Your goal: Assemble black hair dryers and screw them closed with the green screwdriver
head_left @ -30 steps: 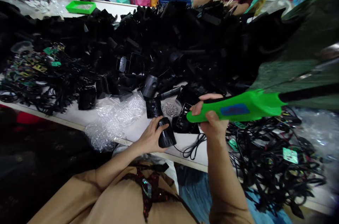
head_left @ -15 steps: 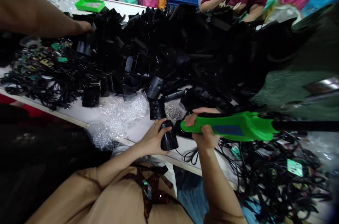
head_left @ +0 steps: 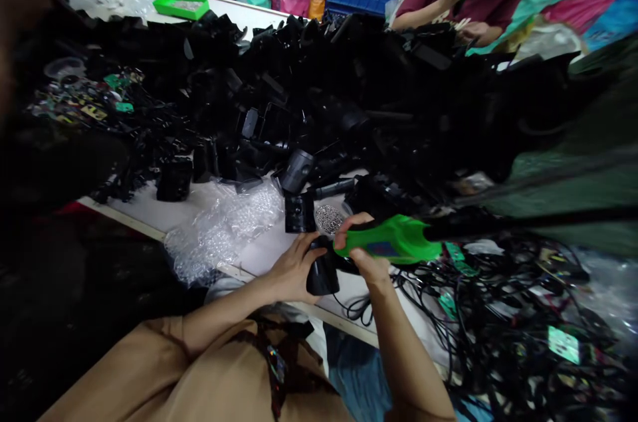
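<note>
As right grip clenches green handle, now closer, left grip grasps black housing

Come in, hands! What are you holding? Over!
Left hand on black plastic housing. Right hand gripping green plastic handle. Bubble wrap beside left hand.

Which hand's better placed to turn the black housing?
Left, probably: the left hand is wrapped around the black plastic housing, while the right hand is occupied gripping the green tool handle.
</note>
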`<state>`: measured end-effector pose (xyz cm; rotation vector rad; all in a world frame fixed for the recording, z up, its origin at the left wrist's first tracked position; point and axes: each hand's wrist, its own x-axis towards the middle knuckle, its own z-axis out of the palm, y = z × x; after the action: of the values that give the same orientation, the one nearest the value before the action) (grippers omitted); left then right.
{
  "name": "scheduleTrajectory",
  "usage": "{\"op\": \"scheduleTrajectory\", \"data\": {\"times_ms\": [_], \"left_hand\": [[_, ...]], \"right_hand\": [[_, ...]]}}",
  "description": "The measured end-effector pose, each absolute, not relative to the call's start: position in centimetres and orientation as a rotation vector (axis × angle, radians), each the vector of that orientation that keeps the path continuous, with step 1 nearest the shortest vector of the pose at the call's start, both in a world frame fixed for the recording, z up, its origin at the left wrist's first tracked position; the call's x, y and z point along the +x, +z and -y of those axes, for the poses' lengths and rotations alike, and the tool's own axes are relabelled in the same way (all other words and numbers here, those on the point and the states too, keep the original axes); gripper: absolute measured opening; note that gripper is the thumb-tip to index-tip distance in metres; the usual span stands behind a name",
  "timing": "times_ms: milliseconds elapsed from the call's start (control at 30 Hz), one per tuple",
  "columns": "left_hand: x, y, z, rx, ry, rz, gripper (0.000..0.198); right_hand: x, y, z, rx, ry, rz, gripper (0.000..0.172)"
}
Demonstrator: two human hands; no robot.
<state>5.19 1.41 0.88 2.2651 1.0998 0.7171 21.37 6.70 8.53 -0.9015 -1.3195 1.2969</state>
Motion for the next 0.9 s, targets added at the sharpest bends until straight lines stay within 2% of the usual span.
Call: {"op": "scheduleTrajectory", "data": {"times_ms": [233,433,567,733,900], "left_hand": [[5.1,0.3,-1.5,2.225,0.724,-1.088,0.095],[5.3,0.7,-1.6,2.251,0.686,-1.131,0.098],[5.4,1.1,-1.7,2.280,0.700,-1.100,0.094],[5.0,1.0,-1.7,2.287,0.733,-1.059,0.096],[4.9,0.9,-1.7,2.310,0.755,-1.041,0.096]], "right_hand": [[21.7,8.2,-7.2,-0.828,1.384,1.405,0.042],[21.2,6.7,-6.7,-0.994,1.045,1.207,0.033],[21.8,8.4,-5.9,-0.984,0.959,1.160,0.034],[23.1,11.6,-3.1,-0.810,1.032,1.185,0.038],[23.0,10.9,-0.8,-0.832,1.038,1.120,0.038]]}}
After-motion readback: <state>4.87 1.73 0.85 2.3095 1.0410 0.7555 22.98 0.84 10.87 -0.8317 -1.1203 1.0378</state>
